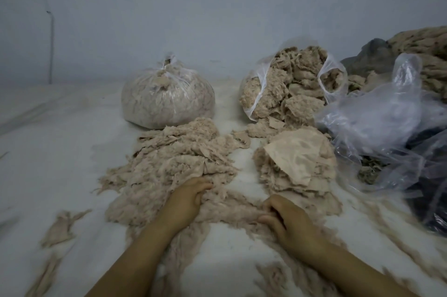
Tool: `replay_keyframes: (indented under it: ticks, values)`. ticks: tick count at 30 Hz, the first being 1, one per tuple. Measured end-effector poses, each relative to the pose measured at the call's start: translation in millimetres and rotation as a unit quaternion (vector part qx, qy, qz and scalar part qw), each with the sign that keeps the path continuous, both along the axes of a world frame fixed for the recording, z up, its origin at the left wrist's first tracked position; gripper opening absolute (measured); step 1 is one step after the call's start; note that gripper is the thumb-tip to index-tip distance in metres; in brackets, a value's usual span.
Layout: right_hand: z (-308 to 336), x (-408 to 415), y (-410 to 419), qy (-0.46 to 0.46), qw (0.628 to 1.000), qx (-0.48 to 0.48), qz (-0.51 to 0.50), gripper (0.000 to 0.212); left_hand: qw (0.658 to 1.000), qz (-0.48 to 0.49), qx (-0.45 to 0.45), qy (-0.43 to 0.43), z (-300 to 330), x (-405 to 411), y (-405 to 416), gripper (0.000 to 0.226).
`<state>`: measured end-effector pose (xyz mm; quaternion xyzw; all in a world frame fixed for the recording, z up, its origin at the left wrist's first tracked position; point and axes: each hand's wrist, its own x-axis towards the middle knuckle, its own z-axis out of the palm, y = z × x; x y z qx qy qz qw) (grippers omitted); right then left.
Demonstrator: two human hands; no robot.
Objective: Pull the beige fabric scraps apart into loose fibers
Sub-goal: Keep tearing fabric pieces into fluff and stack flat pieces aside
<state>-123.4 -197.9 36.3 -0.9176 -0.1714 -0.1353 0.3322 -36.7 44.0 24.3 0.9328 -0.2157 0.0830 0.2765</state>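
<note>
1. The sheet point(60, 132) covers the whole lower frame; its left half lies mostly bare, with only small tufts point(61, 226) at lower left.
2. Loose plastic point(377, 125) and a dark bundle point(430, 202) crowd the right edge.
3. The fiber pile point(174, 158) fills the centre, just above my hands.
4. A tied bag point(169, 100) sits behind it; an open bag point(285, 86) of scraps spills at upper right of centre.
5. The scrap stack point(300, 161) lies right of centre, a white gap between it and the pile.
6. My left hand point(186, 202) grips one end of a stretched scrap point(232, 212), fingers curled into it.
7. My right hand point(283, 219) pinches the other end, fingers bent tight.
</note>
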Motion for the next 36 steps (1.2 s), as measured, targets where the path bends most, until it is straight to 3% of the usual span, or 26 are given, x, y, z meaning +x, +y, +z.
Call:
replay_keyframes:
  ticks: [5,10,13,15,16,18,20,22,26,30,33,34,36]
  values:
    - [-4,-19,-7,-0.078,0.997,-0.01,0.013,0.024,1.0,0.005,0.001,0.003,3,4,0,0.039]
    - [0,-25,-17,-0.102,0.984,-0.132,0.065,0.03,0.999,0.0,-0.048,-0.018,12,-5,-6,0.033]
    - [6,-18,-5,-0.051,0.991,-0.121,0.01,0.058,0.992,-0.059,-0.081,-0.073,21,-19,-20,0.028]
    - [8,-7,10,-0.029,0.982,-0.187,0.004,0.076,0.99,-0.106,-0.071,-0.059,24,-26,-30,0.03]
    - [6,-1,17,-0.021,0.976,-0.215,0.013,0.071,0.989,-0.131,-0.048,-0.041,22,-27,-33,0.032]
    - [0,5,27,-0.014,0.975,-0.215,0.049,0.041,0.984,-0.172,0.038,0.003,12,-27,-33,0.039]
    - [-4,3,28,-0.033,0.98,-0.16,0.111,0.02,0.98,-0.159,0.119,0.033,2,-23,-25,0.046]
    - [-6,-3,19,-0.082,0.983,-0.099,0.134,0.007,0.979,-0.144,0.136,0.04,-3,-16,-20,0.047]
    - [-3,-8,-5,-0.139,0.987,0.043,0.069,0.009,0.982,-0.128,0.132,0.053,-1,-9,-20,0.045]
    - [10,-3,-3,-0.043,0.96,0.276,-0.011,0.026,0.993,-0.071,-0.093,0.005,14,-20,-35,0.032]
    - [21,6,6,0.006,0.934,0.354,-0.049,0.011,0.97,-0.124,-0.162,0.132,32,-33,-55,0.055]
    - [24,9,9,-0.001,0.929,0.365,-0.061,0.011,0.965,-0.146,-0.143,0.162,35,-38,-63,0.052]
    - [30,14,16,-0.027,0.916,0.391,-0.081,0.017,0.975,-0.156,-0.088,0.133,30,-40,-72,0.009]
